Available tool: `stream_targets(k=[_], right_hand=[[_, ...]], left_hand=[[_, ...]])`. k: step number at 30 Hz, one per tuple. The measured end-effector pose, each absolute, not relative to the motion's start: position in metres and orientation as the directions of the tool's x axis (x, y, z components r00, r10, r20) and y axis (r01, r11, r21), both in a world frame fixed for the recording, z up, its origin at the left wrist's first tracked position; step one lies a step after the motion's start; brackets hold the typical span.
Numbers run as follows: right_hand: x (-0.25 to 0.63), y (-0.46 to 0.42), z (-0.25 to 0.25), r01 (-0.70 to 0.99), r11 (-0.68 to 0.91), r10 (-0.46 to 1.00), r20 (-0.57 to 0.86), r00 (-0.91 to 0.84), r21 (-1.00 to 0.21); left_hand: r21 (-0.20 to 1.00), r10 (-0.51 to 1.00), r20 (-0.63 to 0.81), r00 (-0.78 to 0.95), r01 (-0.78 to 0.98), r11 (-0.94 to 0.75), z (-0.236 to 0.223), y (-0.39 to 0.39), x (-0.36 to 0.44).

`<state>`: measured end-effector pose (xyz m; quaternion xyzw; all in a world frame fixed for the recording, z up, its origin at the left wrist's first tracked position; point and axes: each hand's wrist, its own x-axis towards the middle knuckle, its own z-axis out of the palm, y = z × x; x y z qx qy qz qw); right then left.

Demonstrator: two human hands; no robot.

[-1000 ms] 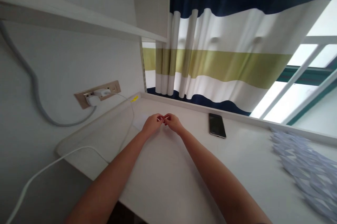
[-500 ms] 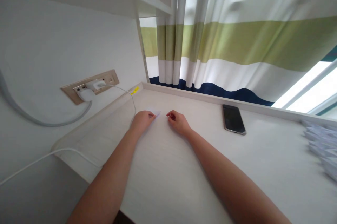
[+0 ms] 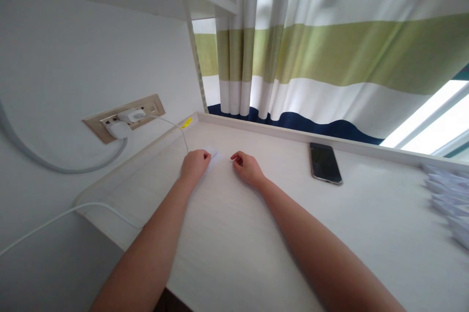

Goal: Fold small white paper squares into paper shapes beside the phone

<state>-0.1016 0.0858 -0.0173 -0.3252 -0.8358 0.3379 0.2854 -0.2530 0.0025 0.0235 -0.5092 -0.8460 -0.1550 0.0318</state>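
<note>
A small piece of white paper (image 3: 213,157) shows at the fingertips of my left hand (image 3: 195,164), which is closed on it just over the white desk (image 3: 227,234). Its outline is faint against the desk, so its folds do not show clearly. Across a short gap to the right is my right hand (image 3: 247,167), fingers curled and thumb apart from the index finger. I see nothing between those fingers, and this hand does not touch the paper.
A black phone (image 3: 325,163) lies right of my hands. White folded paper pieces (image 3: 449,194) are heaped at the right edge. Plugs fill a wall socket (image 3: 126,117) on the left; a white cable (image 3: 166,120) runs down behind my left hand. A striped curtain (image 3: 322,57) hangs behind.
My left hand has shifted slightly left and turned, with the paper still at its fingertips. The right hand stays nearly where it was. The view has tilted a little.
</note>
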Motion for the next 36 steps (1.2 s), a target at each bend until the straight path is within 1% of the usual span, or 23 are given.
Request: stream_targets(k=[4,7,8,10,12,14,19,24,32,36], right_hand=[[-0.101,0.086,-0.018,0.353,0.565,0.734,0.258,-0.628,-0.746],[-0.102,0.086,-0.018,0.350,0.569,0.732,0.265,-0.627,-0.744],[-0.102,0.086,-0.019,0.349,0.570,0.732,0.266,-0.627,-0.744],[-0.102,0.086,-0.019,0.350,0.572,0.731,0.268,-0.627,-0.742],[-0.102,0.086,-0.018,0.351,0.576,0.730,0.272,-0.627,-0.738],[-0.101,0.085,-0.017,0.349,0.581,0.727,0.275,-0.630,-0.735],[-0.101,0.085,-0.016,0.353,0.578,0.726,0.266,-0.634,-0.736],[-0.101,0.085,-0.016,0.352,0.583,0.724,0.271,-0.634,-0.732],[-0.100,0.083,-0.013,0.372,0.583,0.728,0.260,-0.635,-0.722],[-0.101,0.084,-0.014,0.367,0.587,0.725,0.266,-0.636,-0.722]], left_hand=[[0.270,0.861,0.182,-0.475,0.866,0.420,0.023,0.002,-0.253],[0.301,0.892,0.125,-0.434,0.873,0.383,0.020,0.003,-0.256],[0.303,0.899,0.126,-0.420,0.879,0.369,0.019,0.003,-0.257],[0.280,0.902,0.171,-0.396,0.898,0.341,0.015,0.005,-0.260],[0.224,0.896,0.232,-0.378,0.917,0.329,0.012,0.005,-0.262],[0.170,0.891,0.254,-0.376,0.924,0.341,0.008,0.006,-0.262],[0.111,0.892,0.173,-0.418,0.908,0.404,0.005,0.006,-0.259],[0.093,0.893,0.167,-0.417,0.909,0.407,0.004,0.007,-0.260],[0.155,0.850,0.150,-0.504,0.861,0.484,0.006,0.007,-0.259],[0.188,0.842,0.204,-0.499,0.864,0.467,0.005,0.007,-0.260]])
